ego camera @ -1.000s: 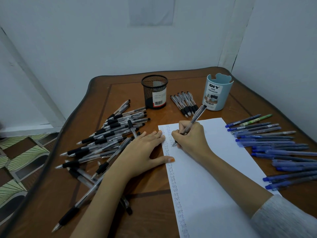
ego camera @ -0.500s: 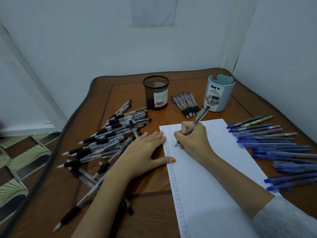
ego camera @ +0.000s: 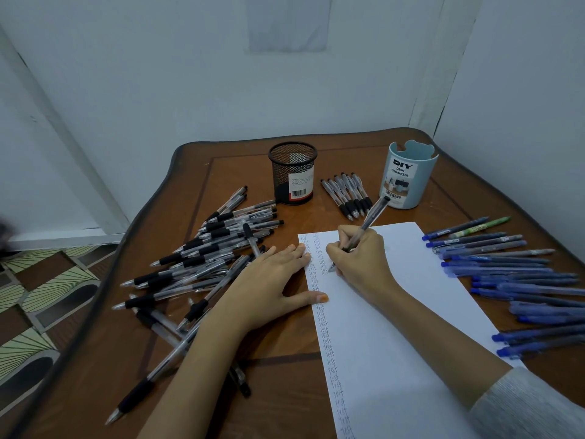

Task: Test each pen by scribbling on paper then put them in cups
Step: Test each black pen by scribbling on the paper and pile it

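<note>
Now right hand [ego camera: 361, 258] grips pen [ego camera: 370, 221] on paper [ego camera: 411, 312]; left hand [ego camera: 269, 286] flat.

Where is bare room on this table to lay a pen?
Bare wood: near edge, between the black pen pile and the paper; far side, between mesh cup and blue organizer, behind the pen row. Crowded: black pile left, blue pens right.

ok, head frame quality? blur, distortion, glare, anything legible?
Head view: dim with a cool bluish cast, soft shadows, no hard glare; wide-angle bends the table edge at left; centre is sharp, "test" reads down the paper and DIY on the blue cup; right hand and its pen show no motion smear; the nearest black pen at lower left goes soft.
</note>
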